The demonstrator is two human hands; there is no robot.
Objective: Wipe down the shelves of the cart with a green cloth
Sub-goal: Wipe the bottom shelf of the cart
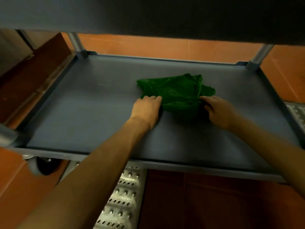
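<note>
Cloth [176, 93], green and crumpled, lies on the grey lower shelf [82, 113] of the cart, just right of the shelf's middle. 2 hands reach in over the shelf's near rim: the left hand [146, 109] grips the cloth's left edge with curled fingers, and the right hand [217, 111] pinches its right side. An upper shelf [148, 14] hangs above the lower shelf. A perforated metal plate [122, 195] lies below its near rim
</note>
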